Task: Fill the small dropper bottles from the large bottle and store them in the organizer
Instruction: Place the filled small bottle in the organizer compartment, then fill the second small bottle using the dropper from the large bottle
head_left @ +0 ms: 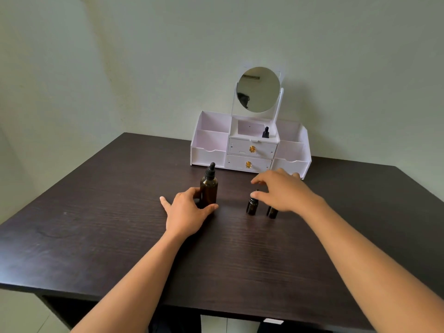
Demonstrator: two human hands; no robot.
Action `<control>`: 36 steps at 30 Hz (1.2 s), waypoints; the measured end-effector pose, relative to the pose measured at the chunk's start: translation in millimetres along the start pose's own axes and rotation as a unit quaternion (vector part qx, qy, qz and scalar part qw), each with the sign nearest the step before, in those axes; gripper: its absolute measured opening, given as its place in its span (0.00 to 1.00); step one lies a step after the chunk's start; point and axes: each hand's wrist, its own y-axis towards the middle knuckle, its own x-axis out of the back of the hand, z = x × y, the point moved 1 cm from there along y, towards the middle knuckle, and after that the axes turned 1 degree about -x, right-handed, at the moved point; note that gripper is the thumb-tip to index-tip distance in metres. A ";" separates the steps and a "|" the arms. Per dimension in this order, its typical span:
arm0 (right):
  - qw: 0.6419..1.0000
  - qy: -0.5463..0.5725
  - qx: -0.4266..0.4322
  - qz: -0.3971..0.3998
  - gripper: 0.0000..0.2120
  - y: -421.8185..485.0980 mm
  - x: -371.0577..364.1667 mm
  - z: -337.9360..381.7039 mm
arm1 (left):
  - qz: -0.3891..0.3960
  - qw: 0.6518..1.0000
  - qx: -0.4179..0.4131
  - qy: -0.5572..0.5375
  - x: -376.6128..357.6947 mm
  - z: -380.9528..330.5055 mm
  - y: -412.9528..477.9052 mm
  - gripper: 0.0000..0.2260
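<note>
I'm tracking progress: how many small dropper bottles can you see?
3: stored bottle in the organizer, top middle compartment; two on the table beneath the right hand: left bottle, right bottle, partly covered. Others may be hidden.

Amber lg bottle w/ blk dropper cap; white organizer, gold knobs; dk woodgrain table.

Gap between large bottle and small bottles (organizer behind)

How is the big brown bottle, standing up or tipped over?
Standing up: the big brown bottle sits on its base, dropper cap on top.
</note>
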 end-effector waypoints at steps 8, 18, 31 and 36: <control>1.000 -0.013 0.004 -0.005 0.09 2.3 -12.6 11.6 | -0.007 0.999 -0.001 -0.042 5.6 0.0 -5.2 0.35; 0.997 0.019 0.059 -0.038 0.15 -0.2 -14.4 91.5 | 0.006 0.999 -0.026 -0.044 22.8 2.8 -38.2 0.29; 0.999 0.009 0.041 -0.022 0.19 -0.2 -20.2 119.0 | 0.038 0.996 -0.052 0.063 15.2 10.1 -32.7 0.17; 0.996 0.025 0.084 0.003 0.11 0.4 -19.0 118.5 | 0.058 0.994 -0.058 0.078 16.4 7.3 -32.2 0.16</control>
